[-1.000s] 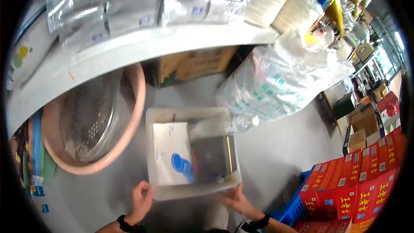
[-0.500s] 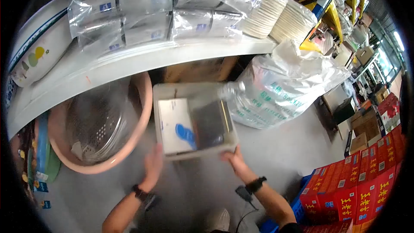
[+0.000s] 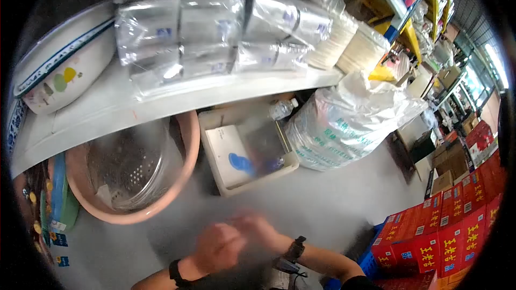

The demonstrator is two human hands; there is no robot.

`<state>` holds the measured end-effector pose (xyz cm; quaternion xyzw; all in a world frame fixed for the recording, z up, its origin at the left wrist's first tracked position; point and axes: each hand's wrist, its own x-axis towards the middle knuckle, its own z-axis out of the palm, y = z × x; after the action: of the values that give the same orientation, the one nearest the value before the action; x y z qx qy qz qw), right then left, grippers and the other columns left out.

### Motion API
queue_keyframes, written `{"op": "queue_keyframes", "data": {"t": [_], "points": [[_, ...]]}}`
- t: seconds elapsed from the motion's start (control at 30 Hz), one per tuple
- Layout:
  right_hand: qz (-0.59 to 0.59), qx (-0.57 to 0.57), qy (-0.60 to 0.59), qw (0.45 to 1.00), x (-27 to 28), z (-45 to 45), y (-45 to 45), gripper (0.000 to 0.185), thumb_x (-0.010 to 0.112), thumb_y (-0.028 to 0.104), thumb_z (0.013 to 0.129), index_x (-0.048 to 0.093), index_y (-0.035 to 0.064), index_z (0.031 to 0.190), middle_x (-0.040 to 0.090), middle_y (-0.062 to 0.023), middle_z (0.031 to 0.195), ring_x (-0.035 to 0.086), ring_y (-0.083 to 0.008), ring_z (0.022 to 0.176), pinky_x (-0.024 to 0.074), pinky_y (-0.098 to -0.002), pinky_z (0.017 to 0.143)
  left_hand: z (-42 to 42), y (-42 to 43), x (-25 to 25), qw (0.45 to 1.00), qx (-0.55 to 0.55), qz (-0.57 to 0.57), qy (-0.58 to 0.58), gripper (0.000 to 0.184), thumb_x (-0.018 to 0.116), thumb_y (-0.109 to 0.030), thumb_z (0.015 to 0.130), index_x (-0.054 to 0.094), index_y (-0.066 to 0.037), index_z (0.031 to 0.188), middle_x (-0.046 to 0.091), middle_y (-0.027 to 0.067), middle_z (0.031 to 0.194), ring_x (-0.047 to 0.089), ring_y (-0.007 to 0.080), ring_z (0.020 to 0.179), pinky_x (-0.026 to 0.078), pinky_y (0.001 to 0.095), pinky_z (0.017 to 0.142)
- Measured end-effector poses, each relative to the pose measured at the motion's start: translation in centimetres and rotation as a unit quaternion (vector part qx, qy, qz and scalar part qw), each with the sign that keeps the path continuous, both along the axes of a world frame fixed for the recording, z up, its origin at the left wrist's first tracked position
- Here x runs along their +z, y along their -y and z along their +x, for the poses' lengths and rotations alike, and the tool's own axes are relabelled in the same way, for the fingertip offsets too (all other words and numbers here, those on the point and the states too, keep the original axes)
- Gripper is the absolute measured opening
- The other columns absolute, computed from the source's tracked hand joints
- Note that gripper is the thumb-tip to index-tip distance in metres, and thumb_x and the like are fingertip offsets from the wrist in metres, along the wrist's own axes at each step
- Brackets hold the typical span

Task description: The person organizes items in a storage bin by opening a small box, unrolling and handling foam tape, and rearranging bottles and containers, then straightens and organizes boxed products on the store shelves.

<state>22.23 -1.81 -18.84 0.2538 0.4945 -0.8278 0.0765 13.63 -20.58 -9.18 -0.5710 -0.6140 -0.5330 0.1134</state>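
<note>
My left hand [image 3: 219, 247] and my right hand [image 3: 260, 231] are close together over the floor, in front of a pale plastic bin [image 3: 258, 184]. Motion smears the fingers of both, so their grip and any contact between them are unclear. The bin sits partly under the shelf, apart from my hands. Inside it lie a white box [image 3: 221, 147] with a blue sole-shaped print and a dark, blurred item [image 3: 263, 142]. A clear plastic bottle [image 3: 282, 109] leans at the bin's back right corner.
Left of the bin is a pink tub [image 3: 193, 150] holding a perforated basket in plastic film. A white sack [image 3: 344, 129] stands on its right. Above runs a white shelf [image 3: 177, 100] with wrapped packs and an enamel basin [image 3: 70, 70]. Red cartons [image 3: 430, 236] are stacked at right.
Both hands have left the bin's front sides and come together nearer my body. The bin now sits slightly turned beside the sack. The camera view has shifted a little.
</note>
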Motion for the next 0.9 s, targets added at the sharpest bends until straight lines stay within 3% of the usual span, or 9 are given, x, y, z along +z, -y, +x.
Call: {"op": "queue_keyframes", "data": {"t": [0.1,0.17,0.27,0.5,0.57,0.6,0.67,0.83,0.9], "points": [[-0.22,0.026,-0.019,0.975,8.1,-4.2,4.9,0.044,0.045,0.031,0.102,0.047,0.0031,0.136,0.057,-0.0136,0.13,0.055,-0.0244,0.119,0.0446,-0.0385,0.1,-1.7,0.4,2.9,0.996,0.026,-0.002,-0.084,0.027,0.056,-0.017,0.092,0.059,-0.008,0.118,0.061,0.013,0.12,0.061,0.0293,0.108,0.046,0.0462,0.095],[-0.341,0.02,-0.536,0.772,9.8,-7.0,9.1,0.046,0.041,0.02,0.1,0.041,-0.0025,0.14,0.047,-0.0134,0.141,0.05,-0.0254,0.125,0.0435,-0.0392,0.104,-3.1,-0.6,2.6,0.997,0.052,-0.009,-0.054,0.037,0.048,-0.024,0.096,0.055,-0.007,0.127,0.058,0.015,0.127,0.057,0.0316,0.117,0.04,0.0477,0.102],[-0.024,-0.024,-0.054,0.998,11.9,-7.4,8.9,0.053,0.035,0.04,0.105,0.035,0.01,0.148,0.051,-0.0076,0.139,0.05,-0.021,0.125,0.0394,-0.0355,0.105,-5.4,-1.0,1.5,0.996,0.09,-0.004,-0.014,0.052,0.033,-0.034,0.1,0.049,-0.003,0.138,0.052,0.0186,0.138,0.05,0.0348,0.128,0.029,0.0497,0.112],[0.208,0.005,-0.159,0.965,17.9,-4.9,14.8,0.072,0.031,0.052,0.103,0.015,0.0055,0.156,0.014,-0.0104,0.163,0.007,-0.0237,0.15,0.0079,-0.0419,0.12,-6.9,-1.1,-1.7,0.942,-0.02,0.012,0.334,0.1,0.017,-0.079,0.09,0.027,-0.001,0.151,0.033,0.017,0.154,0.036,0.0328,0.14,0.026,0.0515,0.114],[0.332,0.1,-0.23,0.909,16.2,-4.9,14.7,0.074,0.038,0.044,0.103,0.009,0.0008,0.156,0.008,-0.0159,0.163,0.001,-0.0302,0.151,0.0034,-0.0472,0.12,-4.5,-3.1,-1.2,0.804,-0.154,0.01,0.575,0.099,0.013,-0.079,0.09,0.026,-0.003,0.152,0.031,0.0171,0.156,0.035,0.0355,0.14,0.026,0.0522,0.114],[0.466,0.144,-0.236,0.84,15.9,-5.0,14.9,0.076,0.042,0.043,0.101,0.008,0.0027,0.156,0.011,-0.0169,0.162,0.004,-0.0292,0.151,0.0046,-0.0472,0.12,-3.9,-2.0,1.3,0.573,-0.344,0.108,0.736,0.097,0.013,-0.077,0.091,0.025,-0.004,0.153,0.028,0.0165,0.157,0.035,0.0368,0.14,0.026,0.0522,0.114],[0.629,0.268,-0.254,0.685,15.9,-5.6,13.9,0.078,0.046,0.04,0.097,0.008,0.0075,0.158,0.017,-0.0189,0.161,0.006,-0.0285,0.151,0.0078,-0.0493,0.119,-3.0,-2.6,2.0,0.514,-0.386,0.083,0.762,0.097,0.013,-0.076,0.091,0.024,-0.003,0.153,0.027,0.0165,0.158,0.034,0.0372,0.14,0.026,0.0519,0.115],[0.766,0.119,-0.226,0.59,13.2,-3.7,6.3,0.069,0.049,0.041,0.096,0.024,0.0091,0.152,0.03,-0.0198,0.154,0.028,-0.0344,0.141,0.0185,-0.051,0.115,0.6,-4.7,-0.9,0.573,-0.454,0.06,0.679,0.08,0.026,-0.062,0.098,0.023,-0.004,0.153,0.025,0.0109,0.159,0.028,0.0299,0.144,0.022,0.0442,0.117],[0.814,0.127,-0.092,0.559,11.9,-0.7,0.4,0.061,0.049,0.039,0.096,0.034,0.0074,0.146,0.038,-0.0212,0.148,0.036,-0.0373,0.136,0.0248,-0.0503,0.113,2.0,-3.1,-1.0,0.471,-0.437,0.096,0.76,0.075,0.023,-0.054,0.101,0.029,0.003,0.149,0.025,0.0166,0.159,0.028,0.0323,0.145,0.026,0.0496,0.117]]}}
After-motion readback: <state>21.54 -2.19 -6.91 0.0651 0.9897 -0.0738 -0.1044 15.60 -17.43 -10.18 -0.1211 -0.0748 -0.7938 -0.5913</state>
